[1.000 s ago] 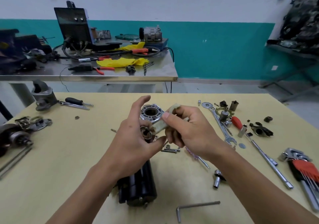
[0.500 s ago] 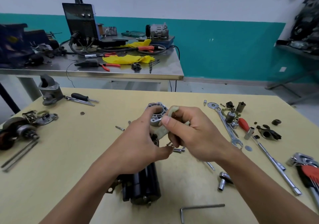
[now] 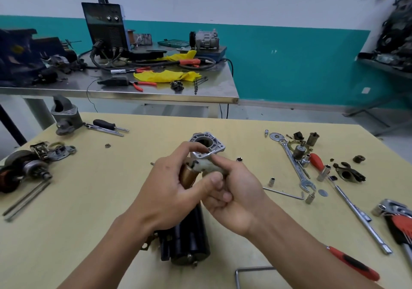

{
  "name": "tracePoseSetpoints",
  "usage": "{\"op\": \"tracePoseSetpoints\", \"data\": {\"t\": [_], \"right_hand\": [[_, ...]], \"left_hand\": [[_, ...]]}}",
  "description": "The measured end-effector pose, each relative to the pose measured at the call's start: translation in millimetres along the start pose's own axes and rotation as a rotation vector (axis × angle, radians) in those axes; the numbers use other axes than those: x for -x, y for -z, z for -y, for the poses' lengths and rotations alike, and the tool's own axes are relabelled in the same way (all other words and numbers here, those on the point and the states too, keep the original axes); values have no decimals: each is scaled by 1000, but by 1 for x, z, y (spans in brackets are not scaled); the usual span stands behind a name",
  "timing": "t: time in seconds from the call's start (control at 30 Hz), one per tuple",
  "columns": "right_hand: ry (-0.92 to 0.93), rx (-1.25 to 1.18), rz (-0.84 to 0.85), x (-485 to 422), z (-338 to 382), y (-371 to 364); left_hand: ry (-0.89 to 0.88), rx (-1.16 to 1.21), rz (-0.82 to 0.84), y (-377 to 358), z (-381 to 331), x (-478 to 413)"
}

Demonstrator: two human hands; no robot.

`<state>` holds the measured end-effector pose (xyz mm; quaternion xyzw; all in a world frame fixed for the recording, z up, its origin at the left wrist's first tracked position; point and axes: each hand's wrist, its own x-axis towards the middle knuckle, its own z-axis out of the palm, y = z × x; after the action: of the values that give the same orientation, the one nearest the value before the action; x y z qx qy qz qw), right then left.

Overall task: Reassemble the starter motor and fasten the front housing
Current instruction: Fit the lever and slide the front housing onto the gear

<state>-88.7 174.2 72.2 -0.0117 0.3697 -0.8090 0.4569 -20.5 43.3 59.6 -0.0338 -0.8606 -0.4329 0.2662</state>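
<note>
The black starter motor body (image 3: 187,239) lies on the yellow table (image 3: 89,199), its silver flanged end (image 3: 208,145) pointing away from me. My left hand (image 3: 176,190) grips the motor near its bronze-coloured solenoid (image 3: 187,174), index finger curled over the flange. My right hand (image 3: 236,190) pinches a pale plastic lever piece (image 3: 207,166) against the flange's near side. A grey front housing (image 3: 66,117) stands at the table's far left. Where the lever meets the motor is hidden by my fingers.
An armature (image 3: 24,172) and bracket lie at the left edge. Right of my hands lie a spanner (image 3: 296,168), small sockets (image 3: 271,181), an extension bar (image 3: 356,213), hex keys (image 3: 285,194), a red-handled tool (image 3: 354,264). A cluttered steel bench (image 3: 124,88) stands behind.
My right hand has turned palm-up and dropped lower with the pale lever. My left index finger has curled over the flange. The camera has come closer.
</note>
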Motion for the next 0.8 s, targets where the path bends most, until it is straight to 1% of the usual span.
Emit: {"op": "tracePoseSetpoints", "data": {"t": [0.03,0.1,0.17,0.23,0.27,0.3,0.33,0.4,0.43,0.47,0.5,0.53,0.57,0.6,0.63,0.8], "right_hand": [[-11,16,8,-2,-3,-3],[-15,61,-1,-6,-10,-7],[0,136,-31,-9,-17,-14],[-4,257,-57,-12,-25,-21],[6,364,-76,-14,-27,-23],[43,527,-106,-15,-27,-24],[106,744,-145,-16,-24,-22],[314,1192,-254,-15,-12,-14],[426,1358,-338,-13,-6,-7],[474,1480,-417,-14,-2,2],[424,1583,-470,-15,-2,8],[301,1670,-478,-15,-7,11],[178,1712,-441,-18,-16,13],[96,1708,-396,-21,-26,15],[60,1682,-366,-24,-35,16],[88,1411,-375,-35,-50,17]], "left_hand": [[-55,-43,-39,-2,5,1],[-106,-85,-116,-4,14,3],[-103,-46,-181,-4,24,5],[-71,42,-263,-5,30,7],[-43,81,-310,-5,32,8],[-7,108,-351,-3,33,7],[37,115,-380,1,34,6],[161,76,-405,19,43,2],[253,49,-413,30,51,-1],[362,33,-419,40,59,-3],[482,51,-423,46,70,-3],[601,114,-428,47,79,-2],[712,201,-434,43,87,1],[798,279,-443,37,93,5],[858,338,-450,31,96,10],[985,667,-541,16,84,19]]}}
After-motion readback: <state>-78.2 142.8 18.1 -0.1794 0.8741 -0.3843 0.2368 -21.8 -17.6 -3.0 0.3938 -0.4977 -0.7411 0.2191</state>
